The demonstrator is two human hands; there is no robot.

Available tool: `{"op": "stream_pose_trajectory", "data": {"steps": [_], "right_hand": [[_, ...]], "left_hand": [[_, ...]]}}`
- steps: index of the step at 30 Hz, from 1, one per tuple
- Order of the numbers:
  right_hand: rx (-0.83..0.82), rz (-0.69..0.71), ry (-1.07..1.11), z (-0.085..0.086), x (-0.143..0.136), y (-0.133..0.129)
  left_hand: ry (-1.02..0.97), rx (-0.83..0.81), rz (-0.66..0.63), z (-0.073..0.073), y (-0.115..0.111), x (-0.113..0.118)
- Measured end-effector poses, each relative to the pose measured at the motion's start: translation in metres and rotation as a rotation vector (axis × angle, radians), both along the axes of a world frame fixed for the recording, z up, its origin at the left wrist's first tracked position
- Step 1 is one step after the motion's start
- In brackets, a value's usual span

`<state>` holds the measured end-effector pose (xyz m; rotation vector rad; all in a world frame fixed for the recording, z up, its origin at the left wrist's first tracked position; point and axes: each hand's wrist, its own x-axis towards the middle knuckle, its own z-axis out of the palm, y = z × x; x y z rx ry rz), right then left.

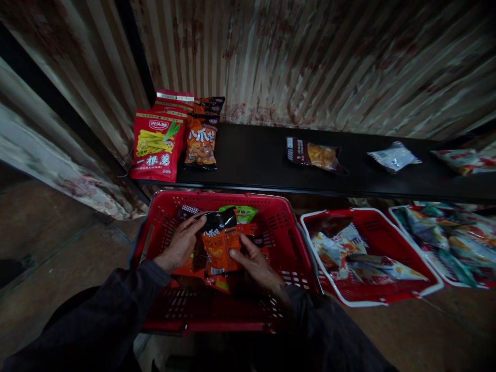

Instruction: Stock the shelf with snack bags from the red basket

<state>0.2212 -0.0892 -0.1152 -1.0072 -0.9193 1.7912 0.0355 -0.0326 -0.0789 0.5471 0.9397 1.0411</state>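
Over the near red basket (298, 253), an orange and black snack bag (220, 248) is held between both hands. My left hand (184, 243) grips its upper left side, thumb at the black top. My right hand (256, 261) pinches its right edge. Under the bag, several other packs lie in the basket, among them a green bag (246, 213); my hands hide part of them. On the black shelf (248, 155), red snack bags (157, 150) stand upright at the left end, beside a row of orange and black bags (201, 142).
A brown snack pack (313, 155), a small white pack (394, 156) and a red and white pack (467, 161) lie on the shelf. Right of the near basket are a white-rimmed red basket (411, 258) and another full basket (445, 268). A pleated curtain (290, 67) hangs behind.
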Motion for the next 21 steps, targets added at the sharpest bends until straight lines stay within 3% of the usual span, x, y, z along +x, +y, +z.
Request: {"op": "stream_pose_trajectory", "data": {"steps": [21], "right_hand": [[0.006,0.042,-0.057,0.0016,0.0022,0.0017]], "left_hand": [[-0.087,-0.117,0.050,-0.0077,0.0106,-0.0033]]}}
